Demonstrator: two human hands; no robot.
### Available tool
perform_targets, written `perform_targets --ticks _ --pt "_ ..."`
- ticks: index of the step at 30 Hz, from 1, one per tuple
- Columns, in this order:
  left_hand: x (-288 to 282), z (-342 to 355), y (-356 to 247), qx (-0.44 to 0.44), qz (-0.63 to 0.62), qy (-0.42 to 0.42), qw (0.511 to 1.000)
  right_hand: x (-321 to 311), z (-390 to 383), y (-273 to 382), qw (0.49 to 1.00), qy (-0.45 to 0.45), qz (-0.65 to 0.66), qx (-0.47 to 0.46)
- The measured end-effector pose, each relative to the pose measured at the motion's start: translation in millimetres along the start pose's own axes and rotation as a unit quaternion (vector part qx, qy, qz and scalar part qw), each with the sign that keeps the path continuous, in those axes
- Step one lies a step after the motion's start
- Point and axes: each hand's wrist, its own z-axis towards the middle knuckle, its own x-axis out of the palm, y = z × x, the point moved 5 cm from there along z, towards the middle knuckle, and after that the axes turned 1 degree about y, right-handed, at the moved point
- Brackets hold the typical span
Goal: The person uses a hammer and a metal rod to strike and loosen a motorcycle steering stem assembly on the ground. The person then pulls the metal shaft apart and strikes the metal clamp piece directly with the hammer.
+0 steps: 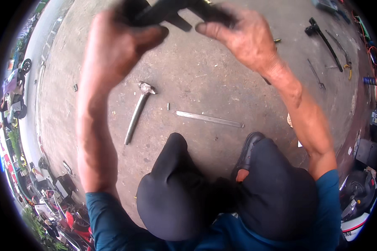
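My left hand [119,44] and my right hand [247,37] are raised at the top of the view, gripping a black forked part [165,11] between them. Both thumbs press on its near side. Motion blurs the part and the top edge cuts it off, so its exact kind does not show. Below the hands, a hammer [137,113] lies on the concrete, its worn metal head pointing away from me. To its right are a small metal pin [168,106] and a flat, silvery metal bar [209,119] in front of my feet.
At the far right lie a long black tool [326,44], a tool with a yellow end [347,69], a thin forked rod [317,75] and a blue can [369,80]. Motorcycles [65,217] stand at the left. My bent knees [167,201] occupy the near middle.
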Motion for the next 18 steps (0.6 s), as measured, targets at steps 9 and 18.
perform_targets --ticks 9,18 --pt "-11.1 32.4 -51.3 -0.021 0.244 0.067 0.967 -17.6 -7.4 10.4 0.992 -0.023 -0.12 -0.01" --pt "65.9 28.2 -62.6 0.116 0.124 0.008 0.985 6.2 -70.8 -70.0 0.955 0.051 0.146 0.253"
